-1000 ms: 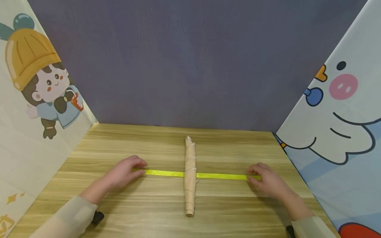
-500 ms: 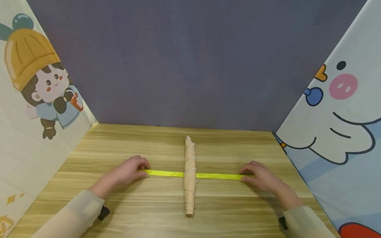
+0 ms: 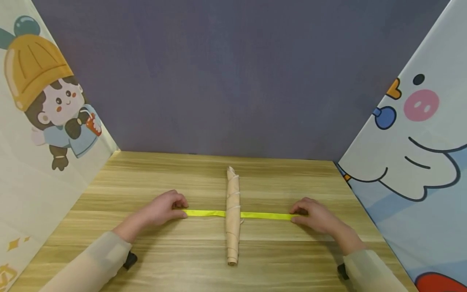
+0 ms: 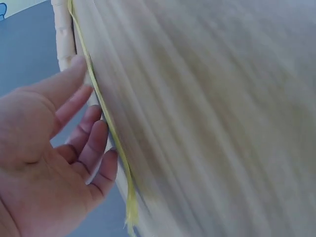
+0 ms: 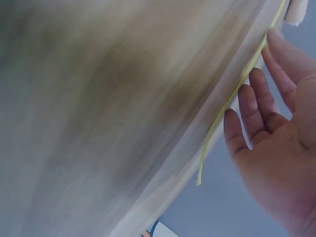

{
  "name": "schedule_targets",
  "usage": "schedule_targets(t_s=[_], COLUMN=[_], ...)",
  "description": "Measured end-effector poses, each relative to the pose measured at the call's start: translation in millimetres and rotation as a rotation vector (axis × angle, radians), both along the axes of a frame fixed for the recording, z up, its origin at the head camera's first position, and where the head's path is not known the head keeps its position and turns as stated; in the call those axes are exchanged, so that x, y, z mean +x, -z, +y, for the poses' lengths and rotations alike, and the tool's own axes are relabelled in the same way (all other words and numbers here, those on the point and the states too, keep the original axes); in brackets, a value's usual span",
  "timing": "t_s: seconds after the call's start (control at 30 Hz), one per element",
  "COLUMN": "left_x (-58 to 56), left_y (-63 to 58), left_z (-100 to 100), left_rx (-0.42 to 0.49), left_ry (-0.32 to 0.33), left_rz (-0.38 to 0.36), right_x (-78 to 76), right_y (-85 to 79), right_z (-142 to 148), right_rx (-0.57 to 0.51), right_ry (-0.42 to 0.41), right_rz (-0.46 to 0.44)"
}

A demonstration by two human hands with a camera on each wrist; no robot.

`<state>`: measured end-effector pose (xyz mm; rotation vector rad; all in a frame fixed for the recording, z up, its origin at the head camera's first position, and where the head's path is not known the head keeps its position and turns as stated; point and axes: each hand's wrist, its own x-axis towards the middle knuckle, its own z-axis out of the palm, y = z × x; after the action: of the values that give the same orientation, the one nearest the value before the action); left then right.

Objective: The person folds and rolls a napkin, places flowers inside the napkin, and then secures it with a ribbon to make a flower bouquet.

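Observation:
A beige cloth roll [image 3: 233,227], wound with thin cord, lies lengthwise in the middle of the wooden table. Crossing under it is a flat yellow ribbon [image 3: 266,215], which shows on both sides. On the left part of the ribbon, my left hand [image 3: 162,209] has its thumb and fingers about the strip, with a gap between them. My right hand [image 3: 317,215] does likewise on the right part. In the left wrist view the thumb reaches the ribbon [image 4: 106,108], whose frayed end hangs past the fingers. The right wrist view shows the thumb tip at the ribbon [image 5: 232,96].
The wooden table [image 3: 277,259] stretches to a dark grey-blue panel [image 3: 233,81] at the back. White panels with cartoon prints stand at the left [image 3: 22,170] and right [image 3: 401,219] edges.
Both hands have slid inward along the ribbon toward the cloth roll, my left to the right and my right to the left. The roll and ribbon have stayed in place.

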<state>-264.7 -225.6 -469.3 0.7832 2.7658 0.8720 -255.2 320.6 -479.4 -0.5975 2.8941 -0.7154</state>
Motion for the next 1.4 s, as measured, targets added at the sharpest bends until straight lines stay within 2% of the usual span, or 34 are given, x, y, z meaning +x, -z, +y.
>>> schedule_targets(t_s=[0.33,0.5,0.87,1.0,1.13,1.27,1.4], left_x=[-2.0,-2.5,-1.6,-1.2,-0.6,-0.1,-0.3], left_y=[-1.9,-2.6,-3.2,-3.7,-3.4,-2.7,-1.9], left_z=[7.5,10.0,12.8,11.1,9.8,9.9,11.8], left_rx=[0.029,0.035,0.058,0.066,0.062,0.048,0.101], left_ry=[-0.046,-0.057,-0.074,-0.055,-0.034,-0.032,-0.057], left_rz=[-0.093,-0.108,-0.175,-0.146,-0.083,-0.049,-0.098], right_x=[-1.2,-1.8,-1.5,-1.4,-2.1,-3.9,-5.6], right_y=[-0.6,1.6,0.4,0.5,-0.7,-2.0,-3.4], right_z=[-2.3,-1.5,-3.5,-4.2,-5.6,-7.0,-8.2], right_rx=[-0.044,-0.049,-0.017,-0.011,-0.016,-0.087,-0.230], right_ry=[-0.002,-0.002,0.033,0.030,0.019,0.023,0.016], right_rz=[-0.022,-0.036,-0.065,-0.068,-0.065,-0.118,-0.207])
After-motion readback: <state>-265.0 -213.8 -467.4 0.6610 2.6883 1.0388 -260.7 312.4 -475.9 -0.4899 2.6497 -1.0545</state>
